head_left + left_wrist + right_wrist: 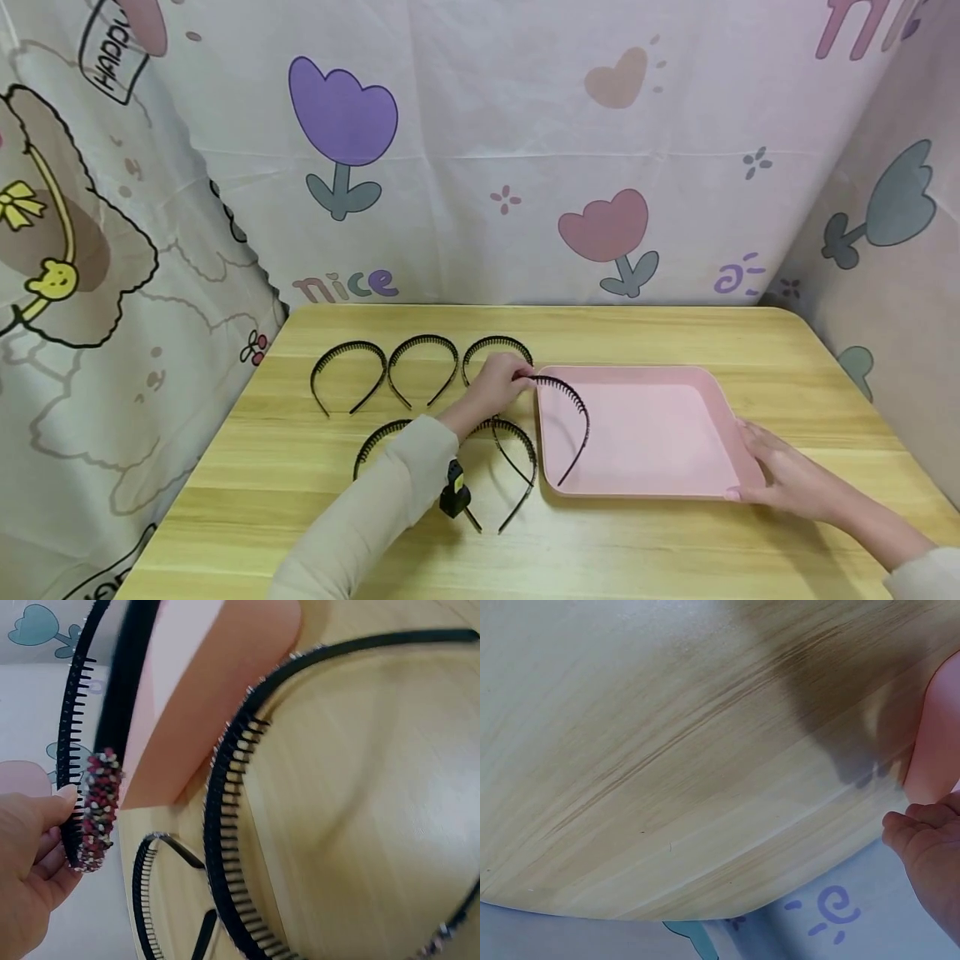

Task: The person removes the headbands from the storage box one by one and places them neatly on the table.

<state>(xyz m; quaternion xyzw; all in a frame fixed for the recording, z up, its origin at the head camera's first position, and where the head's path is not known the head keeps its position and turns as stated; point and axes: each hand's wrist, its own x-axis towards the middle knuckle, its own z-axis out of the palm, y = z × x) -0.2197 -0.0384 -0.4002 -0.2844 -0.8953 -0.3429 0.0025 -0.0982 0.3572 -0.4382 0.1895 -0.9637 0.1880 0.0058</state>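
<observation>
My left hand (498, 385) pinches a black toothed headband (587, 415) near the top of its arc. The headband hangs over the left rim of a pink tray (637, 490), ends downward. In the left wrist view, red, white and dark beads cover part of the held headband (101, 806), with thumb and fingers on the band. At the tray's right side, my right hand (787, 477) grips the wall near the front corner. The right wrist view shows the right hand's curled fingers (922, 821) against the tray (934, 742).
Three more headbands stand in a back row: left (348, 344), middle (423, 337) and right (491, 340). Nearer the front lie a headband (367, 450) partly behind the left sleeve and another headband (531, 450). Patterned cloth (480, 100) hangs behind the wooden table (637, 550).
</observation>
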